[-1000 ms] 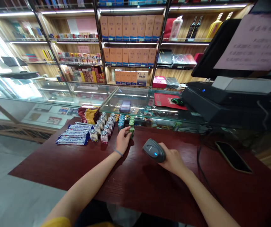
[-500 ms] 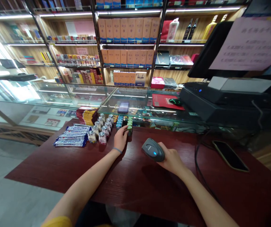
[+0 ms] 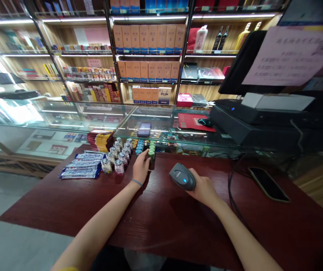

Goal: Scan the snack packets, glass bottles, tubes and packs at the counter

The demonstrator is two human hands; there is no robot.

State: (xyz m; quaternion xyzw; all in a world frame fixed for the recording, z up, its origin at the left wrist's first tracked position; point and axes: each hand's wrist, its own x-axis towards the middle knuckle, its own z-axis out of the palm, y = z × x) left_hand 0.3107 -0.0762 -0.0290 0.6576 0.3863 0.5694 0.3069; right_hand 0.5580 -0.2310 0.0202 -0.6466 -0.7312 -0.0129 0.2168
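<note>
My right hand (image 3: 203,188) is wrapped round the handle of a dark grey barcode scanner (image 3: 182,177), which has a small blue light lit. The scanner is held above the dark red-brown table, its head pointing left. My left hand (image 3: 141,167), with a thin grey band at the wrist, has its fingertips and thumb at the nearest small green-topped container (image 3: 151,153), at the front of a row. Beside that row, partly behind my fingers, runs a row of small blue-topped containers (image 3: 139,146). Two rows of clear jars with silvery lids (image 3: 119,165) stand to their left.
Blue-and-white packets (image 3: 81,165) lie at the table's left, near a stack of red and yellow packets (image 3: 101,141). A phone (image 3: 268,183) and a black cable (image 3: 230,188) lie at the right. Behind are a glass counter (image 3: 161,120), a mouse (image 3: 204,122) and a monitor (image 3: 243,60).
The view has shifted slightly, so the counter and goods appear a little further left. Both hands stay in nearly the same places, the scanner still held in my right.
</note>
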